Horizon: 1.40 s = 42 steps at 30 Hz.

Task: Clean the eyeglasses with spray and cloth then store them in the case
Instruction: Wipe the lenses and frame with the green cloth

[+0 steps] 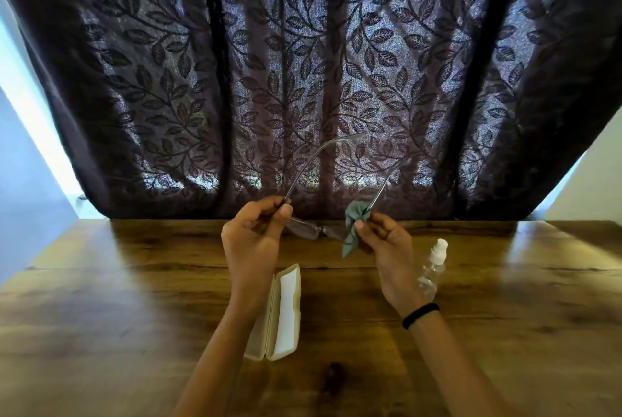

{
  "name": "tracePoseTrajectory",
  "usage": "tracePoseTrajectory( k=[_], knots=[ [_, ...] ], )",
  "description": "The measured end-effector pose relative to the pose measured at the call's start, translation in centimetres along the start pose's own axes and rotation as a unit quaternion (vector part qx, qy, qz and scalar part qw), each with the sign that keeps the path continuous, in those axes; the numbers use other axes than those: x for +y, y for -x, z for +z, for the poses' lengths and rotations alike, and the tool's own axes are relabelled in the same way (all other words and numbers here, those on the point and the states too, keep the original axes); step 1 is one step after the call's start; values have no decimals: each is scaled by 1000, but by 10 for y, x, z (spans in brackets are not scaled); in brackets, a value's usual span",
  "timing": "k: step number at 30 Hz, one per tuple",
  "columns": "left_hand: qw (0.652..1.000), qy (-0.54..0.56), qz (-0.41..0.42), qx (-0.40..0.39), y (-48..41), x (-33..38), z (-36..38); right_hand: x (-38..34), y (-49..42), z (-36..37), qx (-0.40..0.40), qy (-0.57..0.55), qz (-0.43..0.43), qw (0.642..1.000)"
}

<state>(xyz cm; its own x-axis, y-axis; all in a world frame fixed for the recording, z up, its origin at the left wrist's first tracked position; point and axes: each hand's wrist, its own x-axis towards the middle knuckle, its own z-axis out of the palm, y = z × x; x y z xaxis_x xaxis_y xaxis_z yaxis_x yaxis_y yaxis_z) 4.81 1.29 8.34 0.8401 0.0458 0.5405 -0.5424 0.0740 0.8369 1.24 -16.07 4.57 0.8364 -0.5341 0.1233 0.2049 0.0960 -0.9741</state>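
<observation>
Teal cloth (353, 224) pinched in our right hand (382, 241) on the eyeglasses (304, 228), left hand (254, 238) gripping the frame. Looks like the wiping step. Next we fold the temples and use the case (281, 315) by the left wrist.

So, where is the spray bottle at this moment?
In the head view the spray bottle is on the wooden table at the right, just beyond the wrist of the right hand; the open case lies further left.

We note a wooden table (134, 298) with visible grain and a glossy, light-catching finish. The curtain (303, 63) is thin, matt woven cloth that lets light through. The case (286, 315) is smooth cream plastic. The cloth (353, 224) is soft, matt fabric. The bottle (432, 268) is clear plastic with a white cap. The glasses (309, 229) have clear lenses and thin translucent arms.
</observation>
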Motion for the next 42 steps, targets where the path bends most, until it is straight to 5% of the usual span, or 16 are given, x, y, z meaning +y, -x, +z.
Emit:
tracePoseTrajectory(
  k=[9,22,32,42],
  knots=[
    [988,-135,58,-38,2,-10,-4,8,1,-2,-17,-6,38,999],
    [961,-251,89,-79,4,-8,-8,-12,-19,-12,58,-66,-45,995],
    [954,-277,73,-91,3,-4,-7,-18,-9,-11,117,-26,-186,975],
    [979,-183,81,-34,3,-8,-6,-6,-10,-9,132,-51,-131,981]
  ],
)
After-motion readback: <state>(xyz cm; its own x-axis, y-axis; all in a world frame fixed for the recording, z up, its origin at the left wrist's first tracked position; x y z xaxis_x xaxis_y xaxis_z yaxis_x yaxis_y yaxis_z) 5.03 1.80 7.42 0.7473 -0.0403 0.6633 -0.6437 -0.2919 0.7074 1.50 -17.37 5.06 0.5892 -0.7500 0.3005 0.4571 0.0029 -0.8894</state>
